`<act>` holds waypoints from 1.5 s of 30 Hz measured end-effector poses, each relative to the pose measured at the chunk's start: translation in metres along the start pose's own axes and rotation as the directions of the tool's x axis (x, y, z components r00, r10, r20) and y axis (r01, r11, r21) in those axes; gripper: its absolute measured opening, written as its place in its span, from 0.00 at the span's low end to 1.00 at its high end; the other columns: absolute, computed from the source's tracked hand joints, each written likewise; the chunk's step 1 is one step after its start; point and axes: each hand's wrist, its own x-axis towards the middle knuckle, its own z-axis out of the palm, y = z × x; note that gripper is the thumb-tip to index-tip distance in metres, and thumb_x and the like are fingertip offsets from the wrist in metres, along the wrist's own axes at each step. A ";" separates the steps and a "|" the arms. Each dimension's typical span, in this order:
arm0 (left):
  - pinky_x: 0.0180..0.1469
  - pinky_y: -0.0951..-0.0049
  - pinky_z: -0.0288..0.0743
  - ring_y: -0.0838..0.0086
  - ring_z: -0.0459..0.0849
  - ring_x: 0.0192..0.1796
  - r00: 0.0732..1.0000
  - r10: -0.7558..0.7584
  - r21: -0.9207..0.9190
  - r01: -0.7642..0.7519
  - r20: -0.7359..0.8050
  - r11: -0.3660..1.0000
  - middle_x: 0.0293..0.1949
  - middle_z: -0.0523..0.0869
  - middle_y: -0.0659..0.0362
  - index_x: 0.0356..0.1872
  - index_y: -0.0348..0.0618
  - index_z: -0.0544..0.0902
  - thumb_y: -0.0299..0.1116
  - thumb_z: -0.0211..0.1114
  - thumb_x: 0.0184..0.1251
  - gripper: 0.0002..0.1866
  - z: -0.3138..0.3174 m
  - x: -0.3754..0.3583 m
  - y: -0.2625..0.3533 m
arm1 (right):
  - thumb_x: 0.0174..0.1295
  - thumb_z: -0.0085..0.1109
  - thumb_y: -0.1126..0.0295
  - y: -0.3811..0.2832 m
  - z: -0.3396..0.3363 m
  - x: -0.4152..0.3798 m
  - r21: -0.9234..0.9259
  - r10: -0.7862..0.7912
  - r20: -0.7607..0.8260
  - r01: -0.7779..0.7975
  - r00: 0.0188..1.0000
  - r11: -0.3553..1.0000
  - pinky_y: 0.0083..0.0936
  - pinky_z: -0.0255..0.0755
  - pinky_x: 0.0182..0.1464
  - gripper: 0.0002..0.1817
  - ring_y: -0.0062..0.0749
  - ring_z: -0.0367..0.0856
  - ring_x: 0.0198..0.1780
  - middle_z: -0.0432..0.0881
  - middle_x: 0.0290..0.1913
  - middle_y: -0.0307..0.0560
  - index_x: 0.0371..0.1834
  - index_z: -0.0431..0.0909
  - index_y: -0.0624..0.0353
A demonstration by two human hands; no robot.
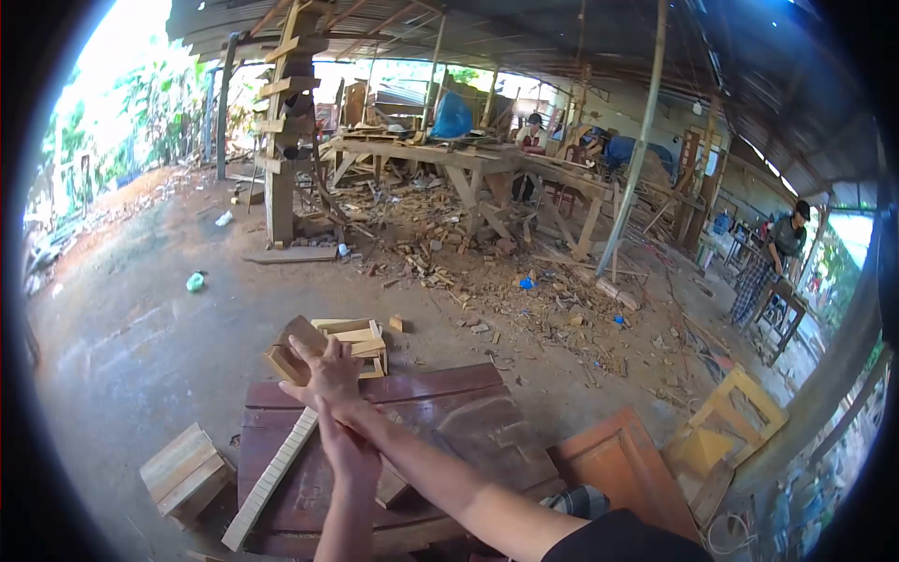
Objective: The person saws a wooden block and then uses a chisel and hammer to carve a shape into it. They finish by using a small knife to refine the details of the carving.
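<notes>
My right hand [330,373] reaches across to the far left edge of a dark red-brown wooden panel [468,426], its fingers spread. It overlaps a brown wooden block [302,330] in this view. Just below, my left hand [348,454] lies against the right wrist with its fingers stretched out, partly covered by the right arm. Left of it, a long pale strip with notch-like marks [267,482] lies slantwise on the panel. A small piece of wood [391,485] shows partly beneath my right forearm.
Pale wooden frames [370,348] sit beyond the panel; a box-like wooden stool [183,468] stands left. An orange-brown panel [623,468] and a yellow frame [735,412] are at right. Scraps litter the ground by a workbench [421,152]. One person [782,248] works at right, another [534,136] behind.
</notes>
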 end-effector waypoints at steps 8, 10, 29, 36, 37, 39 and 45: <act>0.60 0.51 0.72 0.56 0.77 0.57 0.921 -0.390 0.033 0.390 -0.011 0.920 0.54 0.77 0.50 0.65 0.44 0.65 0.67 0.54 0.66 0.40 -0.034 -0.151 -0.130 | 0.46 0.67 0.34 0.100 -0.070 -0.194 -0.029 0.043 0.035 -0.042 0.998 0.999 0.55 0.63 0.62 0.45 0.60 0.65 0.65 0.65 0.63 0.65 0.71 0.67 0.29; 0.59 0.50 0.72 0.53 0.78 0.53 0.932 -0.358 0.063 0.361 -0.054 0.930 0.49 0.79 0.49 0.65 0.43 0.66 0.68 0.55 0.65 0.41 -0.050 -0.189 -0.165 | 0.46 0.67 0.34 0.127 -0.065 -0.248 -0.048 0.110 0.070 -0.107 0.992 0.993 0.56 0.63 0.61 0.43 0.64 0.64 0.64 0.66 0.64 0.65 0.70 0.68 0.27; 0.53 0.55 0.75 0.56 0.78 0.46 0.821 -0.512 -0.159 0.487 -0.254 0.859 0.44 0.78 0.49 0.61 0.40 0.68 0.70 0.56 0.63 0.42 -0.180 -0.108 -0.166 | 0.48 0.65 0.33 0.123 0.071 -0.222 -0.119 0.195 0.254 -0.170 0.947 0.978 0.58 0.60 0.62 0.43 0.59 0.63 0.63 0.62 0.65 0.58 0.71 0.65 0.23; 0.54 0.53 0.75 0.58 0.79 0.45 0.953 -0.272 -0.085 0.263 -0.130 0.961 0.43 0.79 0.48 0.59 0.40 0.71 0.60 0.53 0.72 0.32 -0.135 0.038 -0.048 | 0.46 0.70 0.38 0.074 0.144 -0.050 0.060 0.109 0.226 -0.125 0.968 0.990 0.59 0.62 0.61 0.45 0.64 0.64 0.64 0.63 0.64 0.68 0.71 0.65 0.29; 0.54 0.53 0.75 0.59 0.79 0.45 0.968 -0.204 -0.103 0.190 -0.144 0.976 0.43 0.79 0.49 0.59 0.40 0.71 0.59 0.54 0.71 0.32 -0.127 0.058 -0.032 | 0.46 0.70 0.38 0.066 0.145 -0.021 0.121 0.064 0.208 -0.091 0.976 0.988 0.59 0.63 0.60 0.45 0.63 0.64 0.63 0.63 0.64 0.69 0.71 0.65 0.31; 0.55 0.53 0.75 0.59 0.80 0.46 0.977 -0.144 -0.118 0.126 -0.159 0.985 0.44 0.80 0.49 0.60 0.40 0.71 0.59 0.54 0.71 0.32 -0.104 0.064 -0.018 | 0.46 0.71 0.39 0.046 0.114 0.003 0.080 0.022 0.167 -0.036 0.986 0.996 0.58 0.64 0.59 0.46 0.62 0.65 0.62 0.63 0.64 0.68 0.71 0.66 0.32; 0.55 0.54 0.75 0.57 0.82 0.46 0.964 -0.259 -0.142 0.248 -0.057 0.958 0.43 0.82 0.50 0.58 0.38 0.72 0.56 0.57 0.70 0.31 -0.049 -0.021 -0.027 | 0.44 0.72 0.39 0.040 0.029 -0.047 0.088 -0.169 -0.220 0.192 0.961 0.977 0.56 0.60 0.60 0.46 0.59 0.65 0.61 0.63 0.62 0.60 0.70 0.67 0.29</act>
